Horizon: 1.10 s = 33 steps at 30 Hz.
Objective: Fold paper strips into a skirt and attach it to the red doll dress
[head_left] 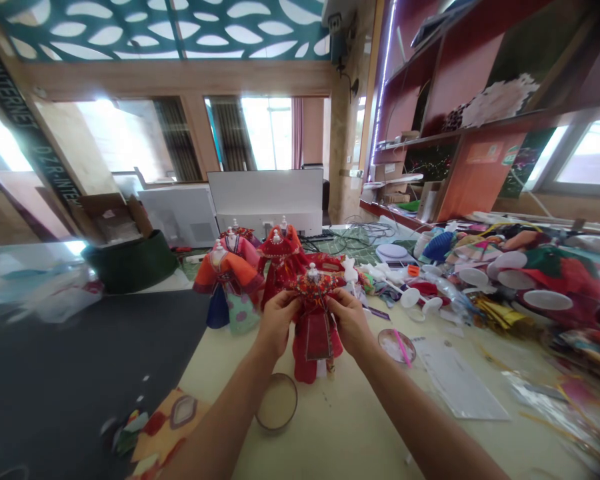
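Bare forearms (220, 420) angle inward, left hand (277, 323) and right hand (349, 321) pinching a red-robed miniature dress form (317, 340) from both sides, keeping it steady and upright on the cream table (360, 427).

Held miniature dress (317, 347): red, with gold trim; neighbouring miniature dress (230, 270): orange and pink, with a navy-blue panel and a mint-green dotted panel; fabric scrap (170, 427): yellow, with red and grey diamond motifs; mat (80, 360): black; counter (350, 427): pale cream; ceiling panel (170, 30): teal, with white leaf-shaped cutouts.
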Available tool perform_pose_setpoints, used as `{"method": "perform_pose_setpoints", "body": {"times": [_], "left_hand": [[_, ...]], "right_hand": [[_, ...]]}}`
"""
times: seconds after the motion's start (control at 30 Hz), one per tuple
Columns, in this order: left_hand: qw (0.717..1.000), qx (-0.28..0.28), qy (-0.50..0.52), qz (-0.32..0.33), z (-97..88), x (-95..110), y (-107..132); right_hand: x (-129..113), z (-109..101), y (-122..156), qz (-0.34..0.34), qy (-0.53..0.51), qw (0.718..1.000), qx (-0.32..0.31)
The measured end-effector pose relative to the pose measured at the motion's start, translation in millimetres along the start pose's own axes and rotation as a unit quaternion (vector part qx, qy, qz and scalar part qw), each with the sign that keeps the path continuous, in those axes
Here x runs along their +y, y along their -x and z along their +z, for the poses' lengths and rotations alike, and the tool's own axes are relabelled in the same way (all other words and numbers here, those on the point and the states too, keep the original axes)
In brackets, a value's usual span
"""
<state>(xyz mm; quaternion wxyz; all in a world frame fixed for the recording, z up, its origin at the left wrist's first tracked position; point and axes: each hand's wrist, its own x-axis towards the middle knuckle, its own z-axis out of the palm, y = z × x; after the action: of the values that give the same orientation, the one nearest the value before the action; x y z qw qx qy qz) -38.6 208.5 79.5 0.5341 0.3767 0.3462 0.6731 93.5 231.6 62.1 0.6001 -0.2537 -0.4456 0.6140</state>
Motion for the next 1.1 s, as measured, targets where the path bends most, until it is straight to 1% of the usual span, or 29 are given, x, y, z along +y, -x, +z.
{"method": "perform_pose_setpoints", "body": {"times": [0.17, 0.3, 0.47, 0.63, 0.87, 1.0, 1.1], "left_hand": [[0.997, -0.058, -0.006, -0.047, -3.4, 7, -5], [0.992, -0.107, -0.013, -0.07, -8.5, 8, -10], [0.979, -0.171, -0.031, -0.102, -16.0, 6, -17], [0.963, -0.223, -0.057, -0.141, -14.2, 14, -20], [0.944, -0.261, -0.098, -0.177, -5.5, 29, -19], [0.937, -0.275, -0.116, -0.182, -3.1, 35, -22], [0.936, -0.277, -0.121, -0.178, -1.1, 34, -23]], "right_hand": [[-2, 1, 3, 0.009, -0.001, 1.0, -0.016], [-6, 2, 10, -0.008, 0.014, 0.999, -0.038], [-11, 5, 22, -0.042, 0.037, 0.998, -0.043], [-19, 13, 33, -0.039, 0.056, 0.996, -0.062], [-26, 20, 42, 0.004, 0.061, 0.992, -0.109], [-27, 22, 42, -0.013, 0.053, 0.991, -0.12], [-27, 21, 43, -0.027, 0.056, 0.991, -0.12]]}}
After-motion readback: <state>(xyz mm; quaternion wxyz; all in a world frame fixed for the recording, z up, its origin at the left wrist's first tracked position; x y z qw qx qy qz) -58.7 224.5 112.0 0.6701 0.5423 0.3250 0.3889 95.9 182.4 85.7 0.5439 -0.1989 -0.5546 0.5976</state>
